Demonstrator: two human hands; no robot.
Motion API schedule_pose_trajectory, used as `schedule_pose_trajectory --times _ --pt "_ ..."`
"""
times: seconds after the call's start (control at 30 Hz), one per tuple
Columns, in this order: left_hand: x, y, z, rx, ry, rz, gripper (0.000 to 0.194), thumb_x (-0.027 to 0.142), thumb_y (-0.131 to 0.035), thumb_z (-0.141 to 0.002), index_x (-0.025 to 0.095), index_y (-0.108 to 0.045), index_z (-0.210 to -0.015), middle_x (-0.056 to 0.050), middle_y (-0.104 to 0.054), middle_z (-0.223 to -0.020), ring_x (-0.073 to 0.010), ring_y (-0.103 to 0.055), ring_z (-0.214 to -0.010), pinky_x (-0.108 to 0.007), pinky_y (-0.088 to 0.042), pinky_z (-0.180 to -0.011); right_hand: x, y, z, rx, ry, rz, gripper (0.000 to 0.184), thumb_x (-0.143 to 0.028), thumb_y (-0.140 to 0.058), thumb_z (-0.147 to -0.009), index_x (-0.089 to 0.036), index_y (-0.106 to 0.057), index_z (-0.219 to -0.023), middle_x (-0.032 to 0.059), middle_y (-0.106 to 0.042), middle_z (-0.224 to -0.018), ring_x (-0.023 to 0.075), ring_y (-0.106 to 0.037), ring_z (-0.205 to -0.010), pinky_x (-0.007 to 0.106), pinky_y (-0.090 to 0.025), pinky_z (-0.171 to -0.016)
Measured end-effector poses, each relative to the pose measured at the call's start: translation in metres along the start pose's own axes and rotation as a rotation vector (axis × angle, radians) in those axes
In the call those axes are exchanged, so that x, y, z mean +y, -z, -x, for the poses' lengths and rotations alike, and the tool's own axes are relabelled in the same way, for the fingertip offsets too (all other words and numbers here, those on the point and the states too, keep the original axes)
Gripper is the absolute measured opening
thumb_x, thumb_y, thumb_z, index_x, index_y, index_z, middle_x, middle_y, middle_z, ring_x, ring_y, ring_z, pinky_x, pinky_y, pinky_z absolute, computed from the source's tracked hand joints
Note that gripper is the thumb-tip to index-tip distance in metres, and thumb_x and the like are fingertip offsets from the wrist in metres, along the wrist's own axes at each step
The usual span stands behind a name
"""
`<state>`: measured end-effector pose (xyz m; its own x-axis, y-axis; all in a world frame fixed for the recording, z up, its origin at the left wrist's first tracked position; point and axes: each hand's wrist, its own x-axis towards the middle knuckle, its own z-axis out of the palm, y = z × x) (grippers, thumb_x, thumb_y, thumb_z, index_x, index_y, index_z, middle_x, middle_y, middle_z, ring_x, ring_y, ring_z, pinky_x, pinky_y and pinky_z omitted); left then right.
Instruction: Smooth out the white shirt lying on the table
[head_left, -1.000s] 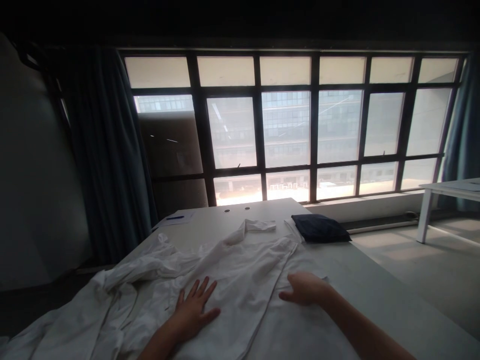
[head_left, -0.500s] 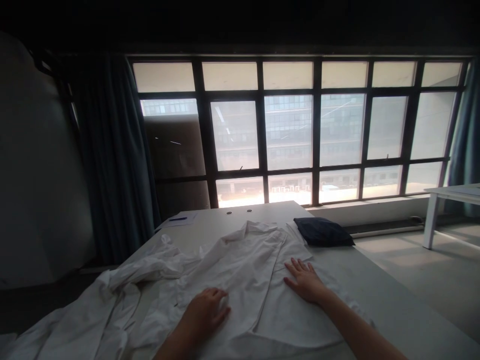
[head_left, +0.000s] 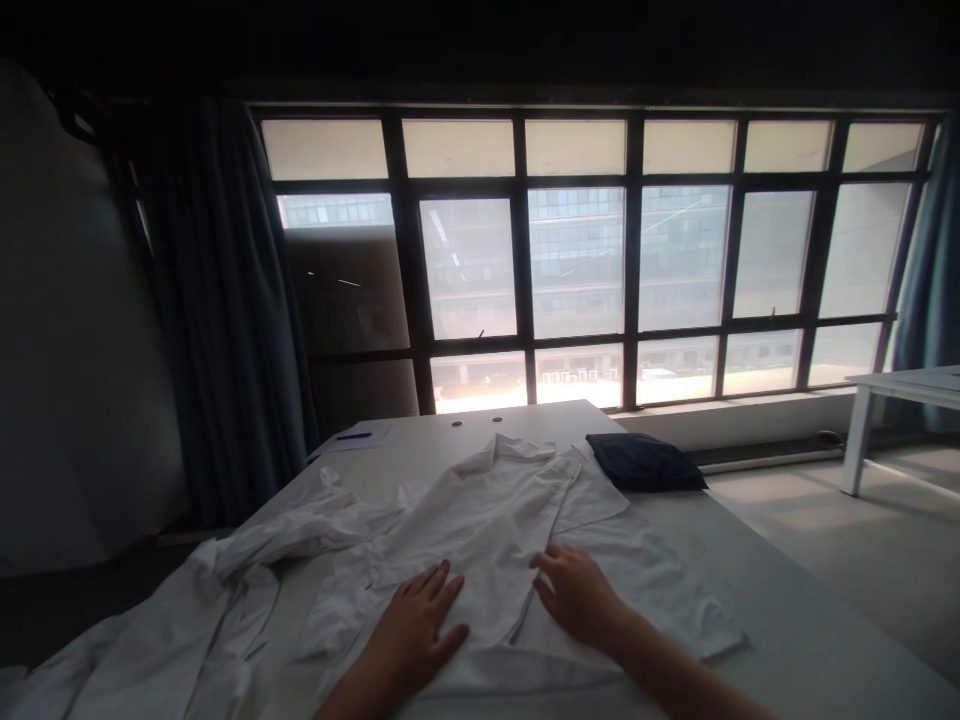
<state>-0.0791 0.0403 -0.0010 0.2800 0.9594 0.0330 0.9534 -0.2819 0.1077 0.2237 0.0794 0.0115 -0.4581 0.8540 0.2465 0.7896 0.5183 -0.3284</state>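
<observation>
Head view. Position reference: the dark bundle [head_left: 643, 463] on the tabletop [head_left: 420, 440]. The white shirt [head_left: 480, 545] lies spread on the nearer side of the bundle, mostly to its left, with the collar [head_left: 525, 449] just left of it. One panel extends toward the wearer on the near side of the bundle.

Handling: the fabric looks thin, light and limp. Expect it to crease and shift readily; it should not be fragile. Recommended grip points are the front edge and the collar, which appear firmer than the loose panels. Hold one area flat while lifting another.

Left hand [head_left: 425, 618]: palm down on the shirt, nearer than the bundle and to its left; fingers extended and slightly spread, nothing gripped. Right hand [head_left: 579, 596]: nearer than the bundle and slightly left of it; fingers curled at the shirt's front edge. Blur is slight, but it cannot be confirmed whether the edge is pinched.

Obscured items: the forearms cover part of the lower shirt. A second white garment [head_left: 150, 645], well left of the bundle, is cut off at the picture's lower border. Shirt buttons cannot be made out. The bundle's inner layers are hidden.
</observation>
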Motion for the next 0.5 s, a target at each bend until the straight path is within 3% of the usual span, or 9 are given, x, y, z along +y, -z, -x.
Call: schedule_pose_trajectory --times 0.1,0.17,0.27,0.37,0.5 --pt "-0.006 0.015 0.004 0.012 0.093 -0.040 0.062 0.060 -0.051 -0.091 0.029 -0.057 -0.143 -0.011 -0.052 -0.152 -0.0361 -0.048 -0.137 -0.051 -0.037 -0.112 -0.039 -0.016 0.014 -0.050 0.094 -0.202 0.028 -0.038 -0.053 -0.093 -0.030 -0.068 -0.115 0.0028 -0.072 -0.099 0.0203 -0.065 -0.097 0.031 -0.042 -0.093" --pt "-0.019 0.029 0.009 -0.056 0.150 0.004 0.060 0.058 -0.053 -0.088 0.025 -0.061 -0.138 -0.013 -0.060 -0.141 -0.0342 -0.057 -0.127 -0.045 -0.043 -0.107 -0.051 -0.029 0.022 -0.076 0.103 -0.251 0.031 -0.035 -0.058 -0.088 -0.029 -0.067 -0.117 0.0026 -0.072 -0.099 0.0200 -0.064 -0.097 0.029 -0.042 -0.092" --pt "-0.045 0.052 0.019 -0.217 0.228 0.163 0.065 0.062 -0.052 -0.086 0.024 -0.059 -0.139 -0.012 -0.062 -0.139 -0.0313 -0.060 -0.125 -0.040 -0.043 -0.107 -0.052 -0.042 0.028 -0.103 0.066 -0.250 0.036 -0.028 -0.063 -0.081 -0.027 -0.067 -0.117 0.0043 -0.071 -0.102 0.0214 -0.063 -0.099 0.030 -0.042 -0.092" --pt "-0.063 0.069 0.030 -0.365 0.266 0.234 0.065 0.061 -0.057 -0.080 0.025 -0.061 -0.134 -0.007 -0.072 -0.121 -0.0300 -0.067 -0.110 -0.037 -0.049 -0.095 -0.046 -0.040 0.027 -0.157 -0.018 -0.357 0.039 -0.025 -0.061 -0.080 -0.027 -0.066 -0.118 0.0017 -0.071 -0.093 0.0182 -0.064 -0.089 0.027 -0.044 -0.084" --pt "-0.070 0.082 0.038 -0.380 0.309 0.186 0.045 0.042 -0.065 -0.066 0.026 -0.068 -0.108 0.000 -0.073 -0.100 -0.0245 -0.069 -0.091 -0.029 -0.050 -0.075 -0.038 -0.027 0.021 -0.247 -0.041 -0.638 0.050 -0.018 -0.064 -0.072 -0.025 -0.065 -0.121 -0.0003 -0.070 -0.094 0.0141 -0.062 -0.082 0.022 -0.045 -0.072"
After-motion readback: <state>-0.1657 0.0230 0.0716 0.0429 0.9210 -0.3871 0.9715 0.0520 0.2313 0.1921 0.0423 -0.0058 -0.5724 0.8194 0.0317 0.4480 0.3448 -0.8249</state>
